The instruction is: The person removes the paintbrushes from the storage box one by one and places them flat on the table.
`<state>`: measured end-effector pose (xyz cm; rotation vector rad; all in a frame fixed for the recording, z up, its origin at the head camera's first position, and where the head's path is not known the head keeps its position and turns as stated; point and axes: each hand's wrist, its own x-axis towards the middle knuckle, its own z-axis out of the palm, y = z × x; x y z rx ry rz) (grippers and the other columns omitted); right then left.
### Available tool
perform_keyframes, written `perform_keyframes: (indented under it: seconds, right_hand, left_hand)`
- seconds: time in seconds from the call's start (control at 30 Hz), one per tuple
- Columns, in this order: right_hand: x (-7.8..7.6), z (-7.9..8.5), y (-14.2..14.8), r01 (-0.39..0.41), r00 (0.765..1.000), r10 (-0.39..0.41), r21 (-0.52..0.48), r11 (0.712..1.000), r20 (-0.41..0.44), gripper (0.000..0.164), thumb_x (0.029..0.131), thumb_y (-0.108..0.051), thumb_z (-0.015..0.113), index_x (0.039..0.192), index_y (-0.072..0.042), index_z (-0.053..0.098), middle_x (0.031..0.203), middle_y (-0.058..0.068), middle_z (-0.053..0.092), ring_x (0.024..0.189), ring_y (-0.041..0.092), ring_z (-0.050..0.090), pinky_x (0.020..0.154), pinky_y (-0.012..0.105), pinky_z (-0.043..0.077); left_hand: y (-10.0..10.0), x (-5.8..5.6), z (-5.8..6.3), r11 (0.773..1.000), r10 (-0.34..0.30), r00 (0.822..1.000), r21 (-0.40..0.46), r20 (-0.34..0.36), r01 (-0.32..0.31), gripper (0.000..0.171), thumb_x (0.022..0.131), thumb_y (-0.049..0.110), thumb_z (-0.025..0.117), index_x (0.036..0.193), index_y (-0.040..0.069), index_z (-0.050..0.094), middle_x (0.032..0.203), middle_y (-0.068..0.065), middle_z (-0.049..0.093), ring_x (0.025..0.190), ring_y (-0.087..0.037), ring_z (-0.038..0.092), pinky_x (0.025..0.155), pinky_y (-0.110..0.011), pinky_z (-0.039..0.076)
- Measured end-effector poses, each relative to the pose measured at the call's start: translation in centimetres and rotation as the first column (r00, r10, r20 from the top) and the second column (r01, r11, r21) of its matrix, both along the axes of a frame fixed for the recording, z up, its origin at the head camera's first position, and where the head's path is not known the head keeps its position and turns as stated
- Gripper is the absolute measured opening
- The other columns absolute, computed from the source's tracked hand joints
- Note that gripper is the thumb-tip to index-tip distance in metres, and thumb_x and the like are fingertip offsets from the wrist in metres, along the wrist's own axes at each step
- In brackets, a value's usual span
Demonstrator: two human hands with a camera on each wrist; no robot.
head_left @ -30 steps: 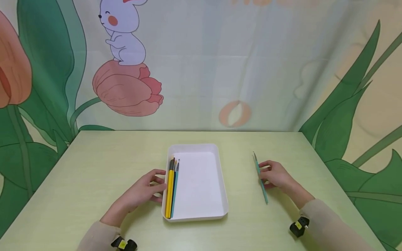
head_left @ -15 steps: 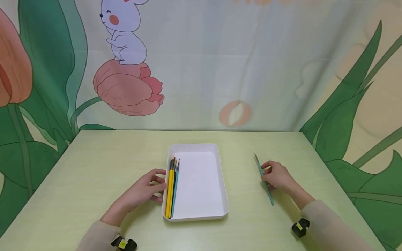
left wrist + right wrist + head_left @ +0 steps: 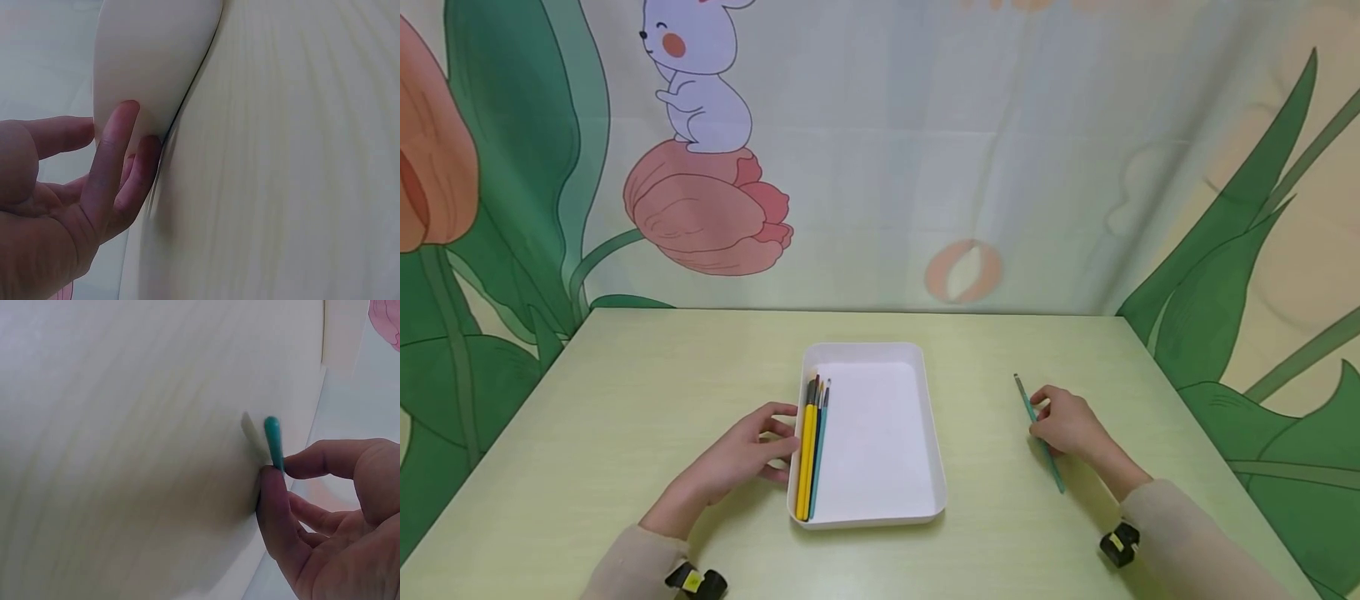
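Note:
My right hand [image 3: 1070, 425] pinches a slim teal paintbrush [image 3: 1052, 468] between thumb and fingertips, right of the tray. Its bristle tip points away and to the left. In the right wrist view the teal handle end [image 3: 274, 437] pokes out past the thumb, close over the table, with its shadow beside it. My left hand [image 3: 741, 454] touches the left wall of a white rectangular tray [image 3: 887, 442] with loosely bent fingers. The left wrist view has the thumb and fingertips against the tray's outer wall [image 3: 156, 56]. Inside, several brushes lie lengthwise along the left side: yellow [image 3: 805, 471], dark, and teal [image 3: 820, 446].
The pale wooden table [image 3: 662, 375] carries the tray near its middle. Behind the table hangs a printed curtain [image 3: 865, 167] with a rabbit and tulips. A small black wrist camera [image 3: 1120, 543] sits at the right cuff, another [image 3: 696, 582] at the left.
My right hand has shifted slightly right with the paintbrush. The brush has turned, its handle end swinging to the right. The left hand stays at the tray.

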<state>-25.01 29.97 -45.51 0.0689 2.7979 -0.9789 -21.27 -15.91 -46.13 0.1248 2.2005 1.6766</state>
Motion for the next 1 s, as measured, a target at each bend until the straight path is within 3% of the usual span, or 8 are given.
perform_keyframes:
  seconds: [0.63, 1.0]
  right_hand:
    - [-0.2, 0.2, -0.5, 0.015, 0.999, -0.017, 0.049, 0.999, 0.048, 0.047, 0.089, -0.003, 0.064, 0.132, 0.008, 0.048, 0.104, 0.019, 0.062, 0.056, 0.02, 0.059, 0.048, 0.028, 0.051]
    - [-0.3, 1.1, -0.2, -0.05, 0.998, 0.046, 0.077, 0.996, 0.05, 0.05, 0.092, -0.008, 0.064, 0.135, 0.011, 0.045, 0.099, 0.018, 0.065, 0.051, 0.019, 0.057, 0.047, 0.029, 0.05]
  left_hand:
    - [-0.2, -0.1, -0.3, 1.0, -0.008, 1.0, 0.005, -0.002, 0.008, 0.055, 0.101, 0.013, 0.066, 0.149, 0.004, 0.042, 0.124, -0.02, 0.051, 0.096, -0.029, 0.065, 0.077, -0.042, 0.063]
    - [-0.2, 0.0, -0.1, 1.0, -0.015, 1.0, 0.016, -0.006, 0.015, 0.054, 0.102, 0.011, 0.065, 0.149, 0.003, 0.041, 0.124, -0.021, 0.051, 0.095, -0.029, 0.065, 0.078, -0.042, 0.063]
